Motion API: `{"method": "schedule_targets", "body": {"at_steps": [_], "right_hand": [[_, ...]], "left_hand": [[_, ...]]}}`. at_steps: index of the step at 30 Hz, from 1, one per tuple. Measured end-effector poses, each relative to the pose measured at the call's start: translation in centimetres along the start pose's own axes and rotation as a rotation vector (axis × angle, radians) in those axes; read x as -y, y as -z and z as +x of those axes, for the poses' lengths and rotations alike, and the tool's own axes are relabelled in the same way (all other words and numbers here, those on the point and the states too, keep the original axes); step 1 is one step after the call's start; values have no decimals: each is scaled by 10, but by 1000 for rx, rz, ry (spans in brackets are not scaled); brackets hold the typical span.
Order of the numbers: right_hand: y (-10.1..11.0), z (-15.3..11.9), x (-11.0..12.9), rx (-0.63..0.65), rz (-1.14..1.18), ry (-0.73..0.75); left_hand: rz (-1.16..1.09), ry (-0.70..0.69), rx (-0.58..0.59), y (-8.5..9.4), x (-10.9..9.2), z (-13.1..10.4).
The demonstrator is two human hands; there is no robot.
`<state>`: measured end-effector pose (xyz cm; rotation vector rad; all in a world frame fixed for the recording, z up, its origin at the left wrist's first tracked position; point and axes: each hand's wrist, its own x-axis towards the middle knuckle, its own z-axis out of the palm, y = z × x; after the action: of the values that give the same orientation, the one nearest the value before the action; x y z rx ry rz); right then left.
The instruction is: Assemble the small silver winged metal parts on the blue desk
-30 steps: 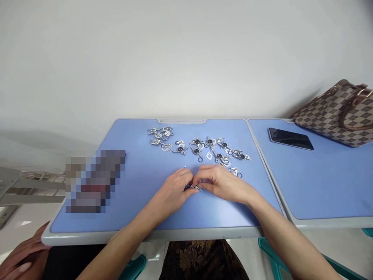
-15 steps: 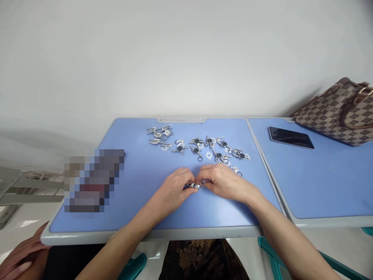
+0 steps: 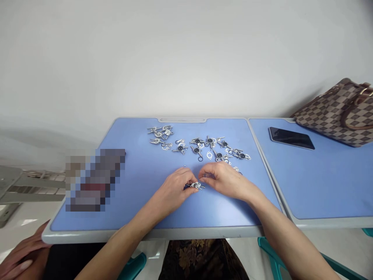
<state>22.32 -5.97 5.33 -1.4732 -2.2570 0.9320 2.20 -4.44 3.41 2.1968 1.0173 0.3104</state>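
- Head view: the small silver metal fitting with thin prongs (image 3: 197,186) sits in the person's left hand (image 3: 178,183), over the near half of the table; its long axis runs roughly left to right, dipping slightly rightward, and its prongs point right.
- Thumb and fingers of the left hand pinch the fitting, covering its left end.
- The right hand (image 3: 223,178) hangs just beside it, apart from the metal, fingertips curled together; whether they grip something small cannot be told.
- Beneath lies a matte blue tabletop with a pale grey rim (image 3: 140,175), standing close to a plain whitish wall (image 3: 186,58).
- Beyond the hands, silver metal fittings with round black centres (image 3: 196,150) spread among flat silver oval plates (image 3: 209,155) and thin black rings (image 3: 200,159); a tighter cluster of plain silver metal parts (image 3: 161,134) lies farther left.
- On an adjoining blue table (image 3: 314,182) rest a black flat smartphone (image 3: 291,138) and a brown chequered handbag (image 3: 335,112).
- At lower left, another person's hand (image 3: 21,252) appears beside the table edge; a pixelated patch hides an item above it.
- The held fitting looks shiny and pale, its finer detail too small to read.
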Motion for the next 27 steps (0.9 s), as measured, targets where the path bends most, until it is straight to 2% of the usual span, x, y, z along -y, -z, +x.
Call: {"method": "schedule_targets", "body": {"at_steps": [7,15,27], "right_hand": [[-8,3,0,11,46,-111],[-7,2,0,26,101,-115],[-7,2,4,30,33,-72]], "left_hand": [[11,2,2,0,1,0],[6,11,7,0,0,0],[27,3,1,-1,1,0]]}}
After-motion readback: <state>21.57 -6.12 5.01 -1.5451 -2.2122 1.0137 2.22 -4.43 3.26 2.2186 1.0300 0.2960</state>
